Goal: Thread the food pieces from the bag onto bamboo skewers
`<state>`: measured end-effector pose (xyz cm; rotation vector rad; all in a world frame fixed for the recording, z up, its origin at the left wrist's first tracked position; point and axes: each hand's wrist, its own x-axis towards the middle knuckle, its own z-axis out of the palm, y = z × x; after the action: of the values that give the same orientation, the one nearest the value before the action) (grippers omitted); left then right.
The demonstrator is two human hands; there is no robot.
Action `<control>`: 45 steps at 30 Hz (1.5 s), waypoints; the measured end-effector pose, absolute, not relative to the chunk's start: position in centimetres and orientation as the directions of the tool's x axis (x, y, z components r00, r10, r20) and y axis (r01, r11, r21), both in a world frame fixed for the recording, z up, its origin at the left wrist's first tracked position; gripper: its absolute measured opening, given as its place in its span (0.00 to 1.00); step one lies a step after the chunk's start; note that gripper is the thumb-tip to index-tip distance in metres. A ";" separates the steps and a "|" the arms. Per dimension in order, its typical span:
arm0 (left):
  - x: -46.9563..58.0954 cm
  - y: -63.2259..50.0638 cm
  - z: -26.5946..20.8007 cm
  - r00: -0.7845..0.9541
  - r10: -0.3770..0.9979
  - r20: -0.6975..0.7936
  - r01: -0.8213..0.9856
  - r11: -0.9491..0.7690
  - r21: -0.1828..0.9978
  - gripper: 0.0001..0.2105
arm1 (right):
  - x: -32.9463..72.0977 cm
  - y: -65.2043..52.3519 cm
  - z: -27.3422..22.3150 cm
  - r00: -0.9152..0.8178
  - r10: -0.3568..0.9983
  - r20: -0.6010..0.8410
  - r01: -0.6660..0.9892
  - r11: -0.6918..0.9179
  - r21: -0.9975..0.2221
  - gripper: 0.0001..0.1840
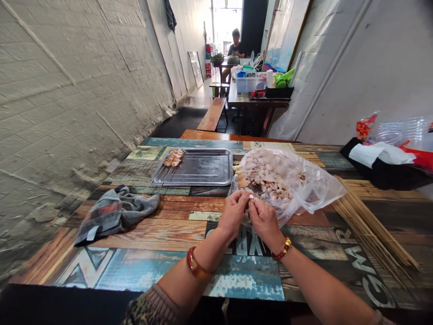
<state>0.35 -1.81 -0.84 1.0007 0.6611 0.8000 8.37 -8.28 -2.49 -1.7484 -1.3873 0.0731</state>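
My left hand [234,214] and my right hand [265,220] meet over the table, fingertips pinched together around a small pale piece of meat [251,197]. Fingers hide most of it, and whether a skewer is in it I cannot make out. Just beyond them lies an open clear plastic bag [320,192] with many raw meat pieces [262,174] in it. To the left of the bag sits a metal tray [211,169] holding several threaded meat skewers [173,159], their sticks jutting over its near left edge. Loose bamboo skewers [377,230] lie in a bundle on the right.
A grey towel [126,212] is crumpled on the left of the patterned table [169,237]. Black cloth [375,170] and clear plastic containers [402,131] stand at the right edge. Farther off are a bench [213,113], a loaded table [259,103] and a seated person [236,47].
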 end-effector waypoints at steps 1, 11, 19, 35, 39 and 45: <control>0.3 -1.8 -0.8 0.544 0.830 -0.123 -0.263 0.308 0.915 0.16 | 8.4 -8.2 -2.5 0.374 0.812 0.448 0.759 0.009 -0.651 0.16; -0.7 0.6 0.9 0.445 0.887 -0.123 -0.350 0.298 0.888 0.19 | 8.0 -8.7 -2.3 0.271 0.860 0.433 0.725 0.113 -0.679 0.15; -0.4 0.0 0.3 0.425 0.897 -0.118 -0.319 0.271 0.908 0.20 | 8.0 -8.9 -2.7 0.283 0.857 0.430 0.743 0.087 -0.664 0.16; -0.2 -1.2 -0.4 0.465 0.877 -0.122 -0.281 0.277 0.919 0.19 | 8.2 -8.6 -2.4 0.343 0.852 0.396 0.718 0.035 -0.695 0.19; -0.8 0.2 0.4 0.422 0.897 -0.130 -0.326 0.284 0.901 0.22 | 8.1 -8.6 -2.3 0.305 0.874 0.378 0.682 0.076 -0.727 0.17; -1.4 1.6 0.6 0.420 0.897 -0.135 -0.328 0.289 0.899 0.21 | 7.9 -8.8 -2.5 0.238 0.899 0.369 0.682 0.116 -0.722 0.17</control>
<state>-1.42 1.56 0.59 0.9314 0.7418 0.9259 7.86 -8.75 -2.51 -1.6236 -1.5036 0.3070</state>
